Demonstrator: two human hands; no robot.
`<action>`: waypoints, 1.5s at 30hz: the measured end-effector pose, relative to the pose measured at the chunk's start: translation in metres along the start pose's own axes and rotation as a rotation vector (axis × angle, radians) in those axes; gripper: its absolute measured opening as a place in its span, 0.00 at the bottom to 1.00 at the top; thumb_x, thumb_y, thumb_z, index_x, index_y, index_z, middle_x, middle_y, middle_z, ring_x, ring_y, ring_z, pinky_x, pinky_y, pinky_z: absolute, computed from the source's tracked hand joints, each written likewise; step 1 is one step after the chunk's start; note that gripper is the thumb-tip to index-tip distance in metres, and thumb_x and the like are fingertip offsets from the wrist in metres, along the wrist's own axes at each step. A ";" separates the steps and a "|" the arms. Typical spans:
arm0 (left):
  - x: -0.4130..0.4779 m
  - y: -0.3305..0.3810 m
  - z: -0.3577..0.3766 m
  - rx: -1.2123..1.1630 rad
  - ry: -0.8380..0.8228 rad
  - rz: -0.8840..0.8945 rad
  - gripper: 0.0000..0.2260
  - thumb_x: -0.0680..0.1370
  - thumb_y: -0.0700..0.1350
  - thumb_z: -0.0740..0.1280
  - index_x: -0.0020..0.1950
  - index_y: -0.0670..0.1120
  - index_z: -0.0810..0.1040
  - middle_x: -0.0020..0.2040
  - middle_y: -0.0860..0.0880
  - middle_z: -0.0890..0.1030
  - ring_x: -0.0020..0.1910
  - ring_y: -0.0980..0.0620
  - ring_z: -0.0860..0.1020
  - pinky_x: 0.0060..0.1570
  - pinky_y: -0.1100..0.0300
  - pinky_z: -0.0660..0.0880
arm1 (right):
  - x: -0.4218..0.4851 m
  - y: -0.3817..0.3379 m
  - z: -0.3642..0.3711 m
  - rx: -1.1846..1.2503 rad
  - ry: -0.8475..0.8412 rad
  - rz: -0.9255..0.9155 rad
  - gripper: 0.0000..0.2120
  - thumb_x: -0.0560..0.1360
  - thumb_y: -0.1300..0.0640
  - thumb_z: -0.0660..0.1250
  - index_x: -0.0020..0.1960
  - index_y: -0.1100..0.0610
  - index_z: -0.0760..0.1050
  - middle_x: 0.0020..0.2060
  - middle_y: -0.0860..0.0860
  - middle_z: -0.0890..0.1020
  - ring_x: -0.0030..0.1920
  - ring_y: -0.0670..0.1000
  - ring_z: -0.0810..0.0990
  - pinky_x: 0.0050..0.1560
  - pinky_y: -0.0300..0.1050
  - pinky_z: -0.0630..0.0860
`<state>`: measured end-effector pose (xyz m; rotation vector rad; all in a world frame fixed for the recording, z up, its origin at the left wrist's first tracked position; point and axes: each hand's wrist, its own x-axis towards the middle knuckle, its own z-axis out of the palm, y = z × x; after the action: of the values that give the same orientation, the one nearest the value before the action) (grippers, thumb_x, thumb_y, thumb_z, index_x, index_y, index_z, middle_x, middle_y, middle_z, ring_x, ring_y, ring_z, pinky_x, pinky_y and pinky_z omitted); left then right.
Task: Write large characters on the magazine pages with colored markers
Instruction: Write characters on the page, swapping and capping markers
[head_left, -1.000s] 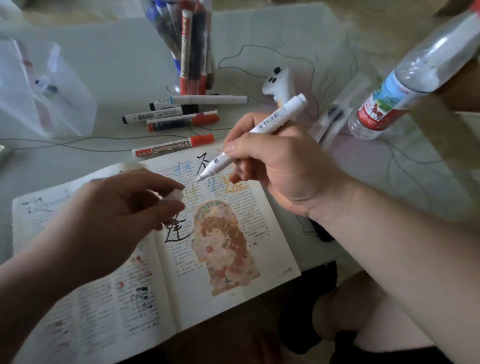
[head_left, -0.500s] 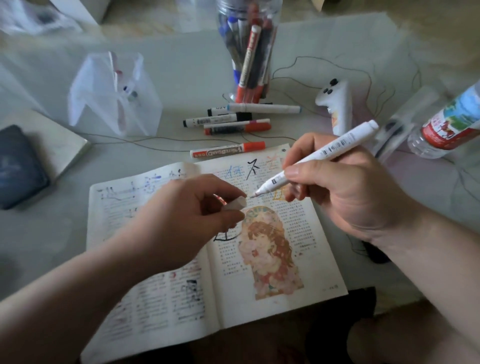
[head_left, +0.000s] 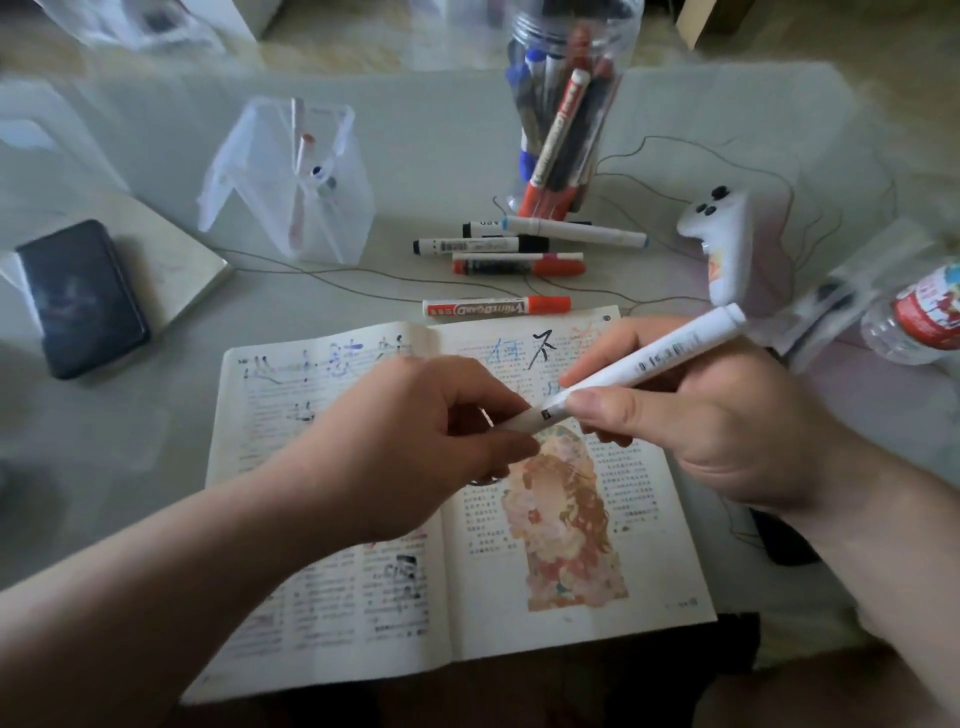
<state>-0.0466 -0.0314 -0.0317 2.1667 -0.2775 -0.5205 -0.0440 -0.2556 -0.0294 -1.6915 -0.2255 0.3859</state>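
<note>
Magazine lies open and flat, with both hands above its centre fold.

Change noted: a second ago the marker is bare-tipped and poised over the upper right page, with the cap held apart in the left hand. Now the two meet. The cap sits on the marker's tip end, over the middle of the magazine. Whether it is pushed fully home cannot be told.

Fingers: the left thumb and forefinger pinch the cap, the other fingers curled under. The right hand grips the marker barrel, thumb on top, over the magazine's right page. The marker's rear end points up and away past the magazine's top right corner.

Page condition: a black character and fainter coloured ones stand along the top of both pages. Much of the lower pages carries no large writing.

Assessment: writing with this marker appears finished. The likely next step is a colour change, drawing from the loose markers just beyond the magazine's top edge, or from the jar further beyond it.
</note>
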 end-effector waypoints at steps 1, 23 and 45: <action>-0.001 0.001 0.000 0.008 0.004 -0.004 0.03 0.73 0.53 0.75 0.45 0.58 0.84 0.38 0.58 0.85 0.37 0.60 0.84 0.45 0.53 0.82 | 0.001 -0.002 0.000 -0.011 0.010 0.011 0.08 0.71 0.59 0.77 0.45 0.63 0.83 0.32 0.55 0.83 0.33 0.48 0.81 0.34 0.36 0.75; -0.005 0.018 -0.038 0.108 0.149 -0.011 0.10 0.77 0.57 0.71 0.46 0.52 0.83 0.39 0.53 0.82 0.37 0.56 0.79 0.39 0.56 0.78 | 0.025 -0.041 0.046 0.004 0.284 0.068 0.30 0.56 0.28 0.75 0.45 0.52 0.85 0.31 0.59 0.83 0.27 0.58 0.78 0.33 0.46 0.76; -0.009 -0.032 -0.173 0.180 0.683 -0.076 0.06 0.79 0.46 0.66 0.45 0.50 0.83 0.43 0.54 0.83 0.39 0.55 0.78 0.34 0.66 0.70 | 0.203 -0.091 0.117 -0.253 0.391 -0.017 0.11 0.80 0.54 0.68 0.60 0.57 0.77 0.38 0.55 0.86 0.33 0.50 0.82 0.25 0.42 0.75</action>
<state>0.0260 0.1134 0.0385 2.3919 0.1405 0.2280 0.1057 -0.0604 0.0208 -1.9733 0.0011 0.0073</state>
